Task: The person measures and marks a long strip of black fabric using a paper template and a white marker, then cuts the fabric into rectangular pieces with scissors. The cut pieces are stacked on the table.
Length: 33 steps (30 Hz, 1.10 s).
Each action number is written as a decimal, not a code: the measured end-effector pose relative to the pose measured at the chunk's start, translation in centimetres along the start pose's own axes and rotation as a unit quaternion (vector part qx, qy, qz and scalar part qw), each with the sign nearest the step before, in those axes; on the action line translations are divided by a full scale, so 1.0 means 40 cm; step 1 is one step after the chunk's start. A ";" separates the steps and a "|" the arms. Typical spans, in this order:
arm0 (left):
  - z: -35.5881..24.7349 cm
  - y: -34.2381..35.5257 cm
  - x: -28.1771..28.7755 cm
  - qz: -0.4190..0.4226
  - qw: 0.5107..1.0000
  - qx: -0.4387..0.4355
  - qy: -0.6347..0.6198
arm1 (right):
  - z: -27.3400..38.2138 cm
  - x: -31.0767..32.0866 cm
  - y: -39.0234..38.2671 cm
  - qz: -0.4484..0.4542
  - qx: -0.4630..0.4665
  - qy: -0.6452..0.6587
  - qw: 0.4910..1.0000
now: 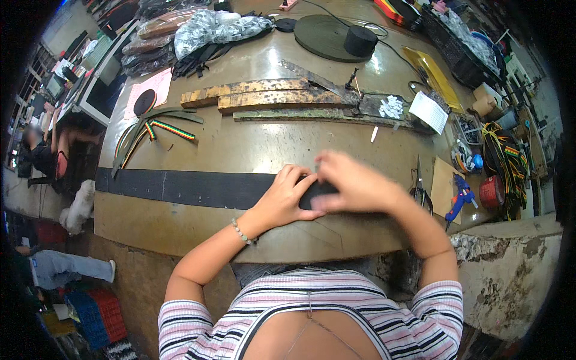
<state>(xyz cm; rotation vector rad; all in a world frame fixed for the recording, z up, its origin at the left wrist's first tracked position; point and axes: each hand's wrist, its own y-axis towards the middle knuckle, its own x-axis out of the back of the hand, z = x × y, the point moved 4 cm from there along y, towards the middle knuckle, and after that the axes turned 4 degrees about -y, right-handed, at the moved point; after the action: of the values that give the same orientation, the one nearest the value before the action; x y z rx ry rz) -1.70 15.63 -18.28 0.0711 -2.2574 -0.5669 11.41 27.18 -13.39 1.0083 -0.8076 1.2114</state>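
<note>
A wide black strap [198, 188] lies flat along the near part of the table, from its left edge to my hands. Its right end shows as a dark rounded bundle [311, 195] between my hands. My left hand [285, 193] curves around the left side of that bundle, with the thumb on the near side and the fingers on the far side. Over its right side is my right hand [357, 183], smeared by motion. Its fingertips and thumb are at the bundle, but their exact grip is blurred.
Wooden bars [270, 100] lie across the table's middle. Striped and olive straps [150, 129] are at left, and a large olive webbing roll [324, 41] at the back. Scissors [420, 189] and a blue glue gun [461, 198] lie at right. A person [45, 150] sits beyond the left side.
</note>
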 end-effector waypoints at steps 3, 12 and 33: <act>-0.022 0.011 -0.011 -0.008 1.000 -0.016 -0.004 | 0.033 -0.072 -0.083 0.035 -0.076 -0.103 0.991; 0.029 -0.044 0.049 0.037 0.990 0.052 0.128 | -0.031 0.087 -0.164 0.081 -0.195 -0.140 0.967; 0.045 0.357 0.095 -0.101 0.915 -0.176 0.348 | -0.208 0.379 -0.118 -0.114 -0.066 -0.462 0.877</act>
<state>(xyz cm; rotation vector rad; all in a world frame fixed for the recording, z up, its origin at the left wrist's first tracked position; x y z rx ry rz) -3.80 28.26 -10.72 0.2813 -1.4404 -0.8882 18.77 40.12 -3.40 1.5363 -1.4305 0.4027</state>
